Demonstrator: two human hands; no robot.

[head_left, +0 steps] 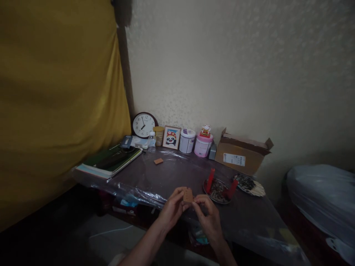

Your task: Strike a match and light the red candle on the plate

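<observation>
My left hand [173, 207] grips a small brown matchbox [188, 196] by its left side, just above the front edge of the table. My right hand [207, 216] is closed in a pinch, with thumb and forefinger at the lower right edge of the matchbox. Whatever lies between those fingertips is too small to make out. Another flat brown piece [158, 161] of similar size lies farther back on the table. Just beyond my right hand, two red candles [210, 180] rest in a dark round dish [219, 191], one upright and the other leaning.
Plastic film covers the dark table [177, 171]. A plate of burnt and pale sticks [249, 185] sits right of the candles. Along the wall stand a clock [144, 125], a panda picture [171, 137], tins [187, 141] and a cardboard box [241, 153]. Books [111, 160] lie left.
</observation>
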